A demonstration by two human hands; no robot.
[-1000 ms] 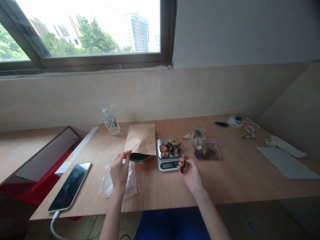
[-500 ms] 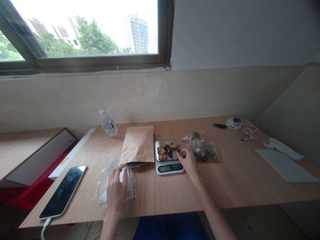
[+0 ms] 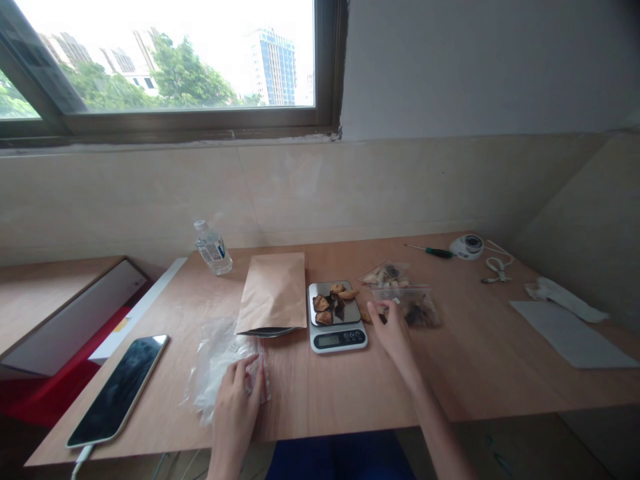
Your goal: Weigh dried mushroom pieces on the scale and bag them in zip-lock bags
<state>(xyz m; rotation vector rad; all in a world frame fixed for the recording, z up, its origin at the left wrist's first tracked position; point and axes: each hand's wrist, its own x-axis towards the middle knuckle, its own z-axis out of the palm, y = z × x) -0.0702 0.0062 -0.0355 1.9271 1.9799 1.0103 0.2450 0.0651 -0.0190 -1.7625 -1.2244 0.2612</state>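
My left hand (image 3: pixel 235 393) rests on clear zip bags (image 3: pixel 213 373), fingers loosely curled and apart, gripping nothing I can see. My right hand (image 3: pixel 393 330) is just right of a kitchen scale (image 3: pixel 339 340), with thumb and fingers apart. It partly covers a zip bag of dark dried pieces (image 3: pixel 423 310). On the scale's steel plate lie several brown dried mushroom-like pieces (image 3: pixel 323 303); the display is too small to read. A brown piece (image 3: pixel 367 315) shows beside the plate, near my right fingertips. A brown paper pouch (image 3: pixel 275 290) lies left of the scale, its dark mouth facing me.
Behind the dark bag lies another zip bag of paler pieces (image 3: pixel 387 273). A water bottle (image 3: pixel 214 248) stands at the back left, a phone (image 3: pixel 120 390) on the left. To the right are a screwdriver (image 3: pixel 437 253), a white dome camera (image 3: pixel 467 247) and a white sheet (image 3: pixel 570 333).
My right hand has moved from the scale plate's edge to the right and slightly down. My left hand has drawn back from the pouch's mouth, down onto the clear bags.
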